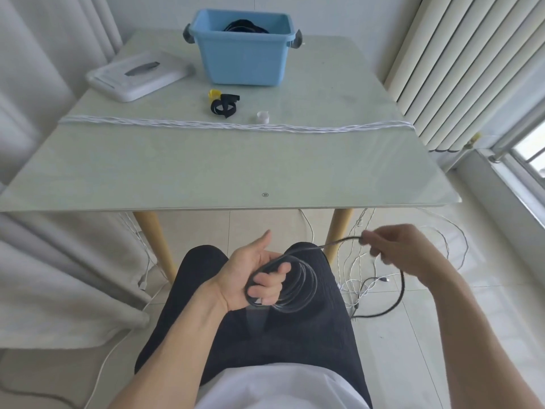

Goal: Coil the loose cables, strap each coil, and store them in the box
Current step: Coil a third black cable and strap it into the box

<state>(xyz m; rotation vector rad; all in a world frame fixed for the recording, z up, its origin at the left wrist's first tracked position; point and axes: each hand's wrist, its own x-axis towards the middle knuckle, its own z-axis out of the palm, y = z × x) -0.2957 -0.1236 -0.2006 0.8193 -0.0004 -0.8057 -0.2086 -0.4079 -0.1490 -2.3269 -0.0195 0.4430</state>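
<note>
From my feed this looks like a room in a home, not a workshop or lab. I see a pale glass-topped table [206, 166] on wooden legs [153, 246], long light curtains [38, 84] down the left side, a white column radiator [460, 69] against the right wall beside a window [528, 154], and glossy light floor tiles [413, 335]. A blue plastic storage box [241, 57] and its white lid [138, 75] on the table add to the domestic look.
</note>
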